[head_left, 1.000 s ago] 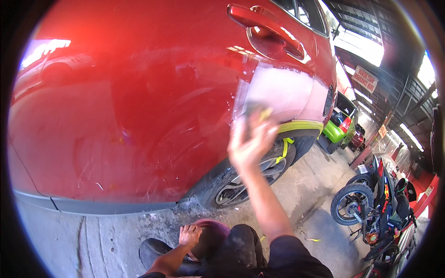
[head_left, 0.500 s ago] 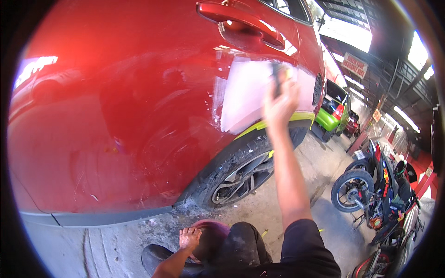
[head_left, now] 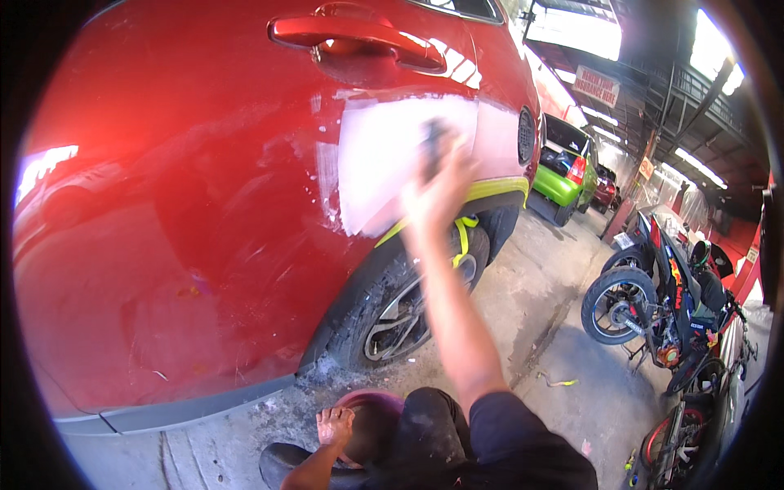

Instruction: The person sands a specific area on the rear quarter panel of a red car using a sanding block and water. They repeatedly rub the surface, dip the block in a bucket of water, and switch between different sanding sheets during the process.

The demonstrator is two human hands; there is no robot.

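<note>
My right hand (head_left: 441, 189) is raised to the rear side of a red car (head_left: 204, 220), closed around a dark hand-sized block (head_left: 434, 140). Both are smeared by motion, so the block's exact kind is unclear. It lies over a pale pinkish-white patch (head_left: 376, 139) below the door handle (head_left: 359, 37). Yellow-green tape (head_left: 496, 189) follows the wheel arch under the patch, and a loose strip hangs over the wheel. Low between my legs, my left hand (head_left: 335, 426) has its fingers curled at the rim of a round pinkish tub (head_left: 371, 398). The tub's inside looks dark.
The rear wheel (head_left: 400, 318) stands just beyond my knees. Motorcycles (head_left: 645, 302) are parked to the right on the concrete floor (head_left: 523, 327). A green car (head_left: 563, 180) is farther back. A scrap of yellow tape (head_left: 559, 381) lies on the floor.
The view has shifted, so the car's patch and handle sit farther left. My right hand stays over the patch with the block, now more over its middle. My left hand remains at the tub.
</note>
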